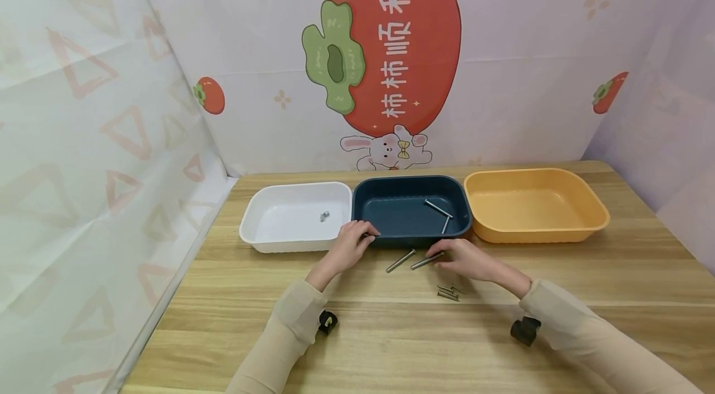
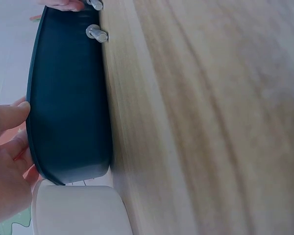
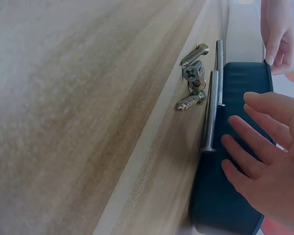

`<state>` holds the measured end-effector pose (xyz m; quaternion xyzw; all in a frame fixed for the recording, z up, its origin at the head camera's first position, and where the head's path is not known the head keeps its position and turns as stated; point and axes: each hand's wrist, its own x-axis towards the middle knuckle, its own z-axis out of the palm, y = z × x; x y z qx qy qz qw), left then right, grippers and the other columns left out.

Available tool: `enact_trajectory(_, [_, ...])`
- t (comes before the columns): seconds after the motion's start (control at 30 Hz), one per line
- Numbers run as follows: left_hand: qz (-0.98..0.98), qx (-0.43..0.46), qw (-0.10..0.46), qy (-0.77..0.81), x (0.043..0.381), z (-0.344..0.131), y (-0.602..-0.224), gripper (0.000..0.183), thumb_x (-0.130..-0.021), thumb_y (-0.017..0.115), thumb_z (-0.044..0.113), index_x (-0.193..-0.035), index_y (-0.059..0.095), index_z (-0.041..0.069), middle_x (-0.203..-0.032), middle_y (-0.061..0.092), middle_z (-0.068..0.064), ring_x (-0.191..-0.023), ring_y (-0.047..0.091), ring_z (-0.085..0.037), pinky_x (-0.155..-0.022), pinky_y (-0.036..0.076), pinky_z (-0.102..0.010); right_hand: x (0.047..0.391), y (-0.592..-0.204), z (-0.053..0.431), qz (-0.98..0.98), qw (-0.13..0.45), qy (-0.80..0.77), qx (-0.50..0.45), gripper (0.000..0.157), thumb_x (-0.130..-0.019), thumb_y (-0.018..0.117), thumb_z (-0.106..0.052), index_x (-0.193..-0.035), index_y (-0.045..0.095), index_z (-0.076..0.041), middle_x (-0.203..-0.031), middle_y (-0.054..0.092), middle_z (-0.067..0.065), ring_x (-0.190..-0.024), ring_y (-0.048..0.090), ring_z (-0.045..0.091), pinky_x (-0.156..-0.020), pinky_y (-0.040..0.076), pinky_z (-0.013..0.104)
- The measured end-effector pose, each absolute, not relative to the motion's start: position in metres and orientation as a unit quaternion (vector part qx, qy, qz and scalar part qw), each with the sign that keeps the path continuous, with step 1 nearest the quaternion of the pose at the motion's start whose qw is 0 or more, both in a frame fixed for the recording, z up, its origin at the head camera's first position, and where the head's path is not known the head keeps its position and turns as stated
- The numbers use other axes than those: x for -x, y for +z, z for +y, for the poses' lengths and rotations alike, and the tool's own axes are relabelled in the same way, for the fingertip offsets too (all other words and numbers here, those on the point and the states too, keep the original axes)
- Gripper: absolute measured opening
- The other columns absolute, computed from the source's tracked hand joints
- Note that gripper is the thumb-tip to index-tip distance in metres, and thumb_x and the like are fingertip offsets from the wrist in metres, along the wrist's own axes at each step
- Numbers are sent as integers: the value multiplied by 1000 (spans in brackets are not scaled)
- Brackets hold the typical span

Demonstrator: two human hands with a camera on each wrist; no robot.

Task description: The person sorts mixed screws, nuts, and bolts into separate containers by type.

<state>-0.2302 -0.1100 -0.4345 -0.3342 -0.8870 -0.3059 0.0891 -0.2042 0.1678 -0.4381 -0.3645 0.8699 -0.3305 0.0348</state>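
My left hand [image 1: 349,245] pinches the near left rim of a dark blue tray [image 1: 391,220], thumb outside and fingers over the edge, as the left wrist view shows. Two long bolts [image 1: 400,261] lie on the table just in front of that tray. Over the right-hand bolt [image 1: 423,262] hovers my right hand [image 1: 466,259]; in the right wrist view its fingers [image 3: 257,139] are spread, with nothing held. A small cluster of brass-coloured screws [image 3: 188,100] lies nearer me on the wood. Inside the blue tray are two more bolts [image 1: 438,208].
To the left, touching the blue tray, stands a white tray [image 1: 268,220] with a few small metal pieces [image 1: 324,216]. A yellow-orange tray [image 1: 536,236] sits at the right. Behind the wooden table [image 1: 391,344] hangs a printed cloth [image 1: 503,71].
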Motion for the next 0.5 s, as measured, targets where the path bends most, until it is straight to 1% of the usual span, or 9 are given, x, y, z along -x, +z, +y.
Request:
enact_trajectory(0.17, [-885, 332, 86, -315, 230, -110, -435, 8, -86, 54, 4, -91, 60, 6, -88, 59, -5, -86, 53, -21, -88, 34, -42, 206, -440, 168, 873, 54, -332, 354, 22, -79, 62, -3, -101, 63, 0, -101, 63, 11, -95, 56, 26, -79, 45, 40])
enact_trajectory(0.5, [-886, 332, 86, -313, 231, -110, -436, 8, -87, 54, 4, -91, 60, 7, -88, 59, -5, -85, 53, -20, -87, 34, -42, 210, -443, 169, 878, 80, -323, 344, 24, -80, 61, -4, -104, 63, 1, -103, 62, 13, -97, 56, 26, -79, 46, 39])
